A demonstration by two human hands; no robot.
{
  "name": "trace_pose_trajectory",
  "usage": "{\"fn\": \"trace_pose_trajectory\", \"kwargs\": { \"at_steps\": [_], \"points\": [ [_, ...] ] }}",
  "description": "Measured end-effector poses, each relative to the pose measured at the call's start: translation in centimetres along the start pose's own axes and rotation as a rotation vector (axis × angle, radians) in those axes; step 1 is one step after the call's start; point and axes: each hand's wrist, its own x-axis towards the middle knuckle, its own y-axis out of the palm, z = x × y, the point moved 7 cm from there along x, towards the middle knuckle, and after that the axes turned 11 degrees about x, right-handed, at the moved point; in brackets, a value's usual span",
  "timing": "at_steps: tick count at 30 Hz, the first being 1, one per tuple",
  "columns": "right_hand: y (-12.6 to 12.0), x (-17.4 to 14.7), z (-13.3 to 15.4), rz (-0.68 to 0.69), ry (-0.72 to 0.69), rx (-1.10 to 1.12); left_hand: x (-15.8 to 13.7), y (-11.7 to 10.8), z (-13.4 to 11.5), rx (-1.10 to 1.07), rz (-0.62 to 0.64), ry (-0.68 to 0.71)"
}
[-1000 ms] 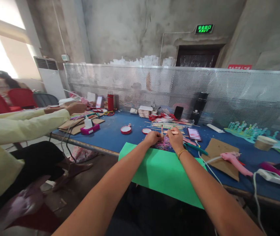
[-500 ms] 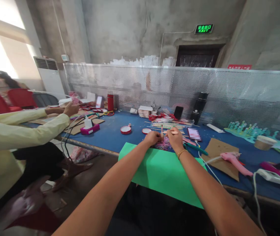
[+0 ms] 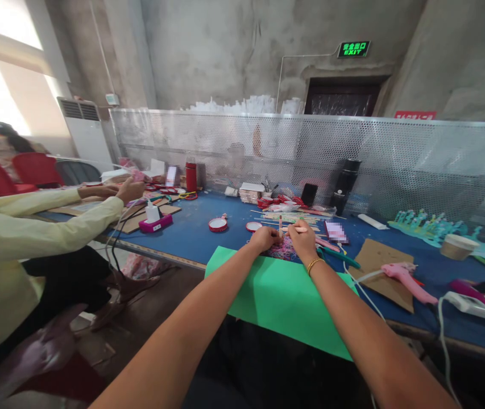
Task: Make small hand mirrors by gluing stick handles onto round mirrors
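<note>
Left hand (image 3: 265,238): back turned mostly upward, fingers (image 3: 275,234) bent in a pinch toward the right hand (image 3: 303,237), wrist (image 3: 252,250) nearly in line with the bare left forearm (image 3: 191,318), which slants back and leftward from it. Right hand just beside the left, apart from it, fingers curled in a pen-like grip, its wrist (image 3: 314,263) at the near end of the bare right forearm (image 3: 361,318), which runs back and rightward from the hand. Both arms reach forward, converging at the paired hands; fingertip detail too small to resolve.
</note>
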Motion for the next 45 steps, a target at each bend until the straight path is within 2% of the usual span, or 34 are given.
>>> {"fn": "trace_pose_trajectory", "kwargs": {
  "at_steps": [7, 13, 20, 27, 33, 40, 45],
  "points": [
    [-0.61, 0.05, -0.07, -0.058, 0.019, -0.052, -0.07, -0.14, -0.23, 0.022, -0.002, 0.024],
    [-0.01, -0.07, 0.06, 0.003, 0.010, 0.011, -0.19, -0.23, -0.32, 0.010, -0.005, 0.008],
    [-0.51, 0.02, -0.16, -0.056, 0.020, -0.032, -0.27, -0.40, -0.50, 0.041, -0.008, 0.021],
    [0.02, 0.04, -0.38, -0.005, 0.021, -0.010, -0.27, -0.37, -0.33, 0.034, -0.015, 0.000],
    [-0.48, -0.07, 0.11, -0.042, 0.023, -0.047, -0.16, -0.22, -0.27, 0.025, 0.002, 0.007],
    [-0.02, -0.04, -0.08, 0.001, 0.013, -0.011, 0.03, -0.07, 0.05, 0.021, -0.007, -0.002],
    [-0.43, -0.02, -0.26, -0.038, 0.040, -0.031, -0.10, -0.13, -0.15, 0.012, 0.001, 0.002]
  ]
}}
